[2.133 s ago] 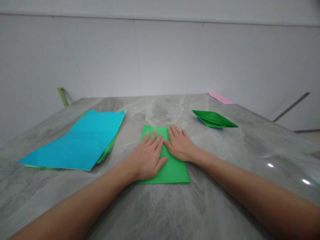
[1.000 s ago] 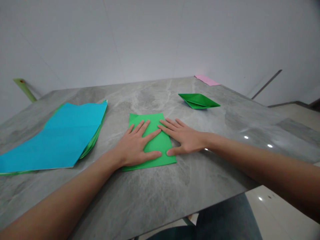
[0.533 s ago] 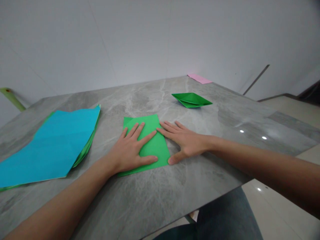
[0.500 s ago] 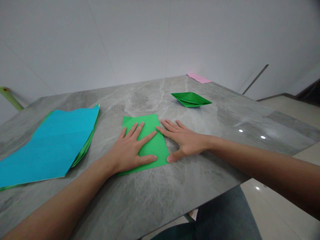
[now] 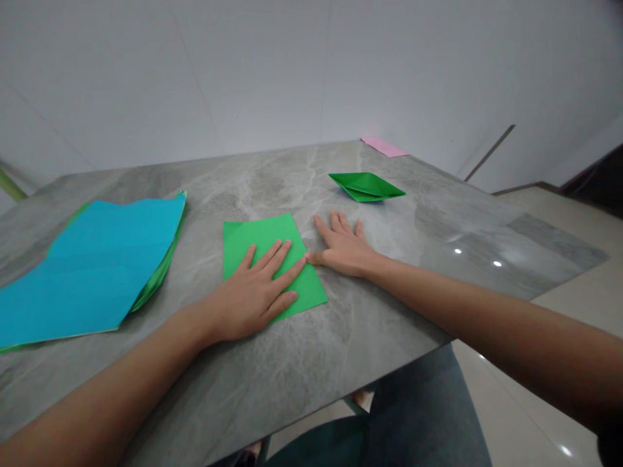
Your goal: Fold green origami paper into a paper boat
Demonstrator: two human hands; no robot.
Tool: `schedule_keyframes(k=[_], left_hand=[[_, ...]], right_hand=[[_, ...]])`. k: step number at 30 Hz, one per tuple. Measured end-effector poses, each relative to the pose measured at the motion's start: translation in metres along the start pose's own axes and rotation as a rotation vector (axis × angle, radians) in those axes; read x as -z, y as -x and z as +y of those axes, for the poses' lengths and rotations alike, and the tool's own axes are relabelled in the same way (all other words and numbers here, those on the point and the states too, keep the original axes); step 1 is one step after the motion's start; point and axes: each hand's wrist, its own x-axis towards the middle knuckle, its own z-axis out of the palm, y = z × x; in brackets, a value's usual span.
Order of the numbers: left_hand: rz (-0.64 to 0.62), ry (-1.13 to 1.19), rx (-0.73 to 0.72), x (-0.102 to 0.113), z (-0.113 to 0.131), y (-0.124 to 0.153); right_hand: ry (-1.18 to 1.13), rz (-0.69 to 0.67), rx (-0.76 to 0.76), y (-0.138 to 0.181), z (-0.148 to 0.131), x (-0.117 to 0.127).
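You've got a grey marble table (image 5: 370, 324) in front of you, with a stack of blue paper (image 5: 92, 272) lying to your left and a green paper boat (image 5: 365, 187) sitting further off to your right. A pink paper sheet (image 5: 383, 146) lies at the far edge, and at the left edge of your view, against the white wall (image 5: 243, 78), there's a thin green stick (image 5: 8, 185), though it's too cut off to say much more.

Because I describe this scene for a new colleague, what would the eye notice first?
The bright blue paper stack at left on the stone table comes first. At centre, the left hand rests on a green paper sheet, the right hand beside it. Farther back sits a green paper boat.
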Motion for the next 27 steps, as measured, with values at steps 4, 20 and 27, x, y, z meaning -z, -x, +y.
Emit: schedule_keyframes(k=[4, 20, 27], left_hand=[[-0.031, 0.018, -0.026, 0.004, 0.001, 0.001], [0.013, 0.146, -0.048, 0.010, 0.006, 0.002], [0.037, 0.204, -0.049, 0.012, 0.008, 0.003]], right_hand=[[-0.023, 0.049, -0.080, -0.012, -0.002, -0.004], [-0.055, 0.138, -0.103, -0.060, -0.009, 0.000], [-0.055, 0.182, -0.123, -0.088, -0.010, 0.002]])
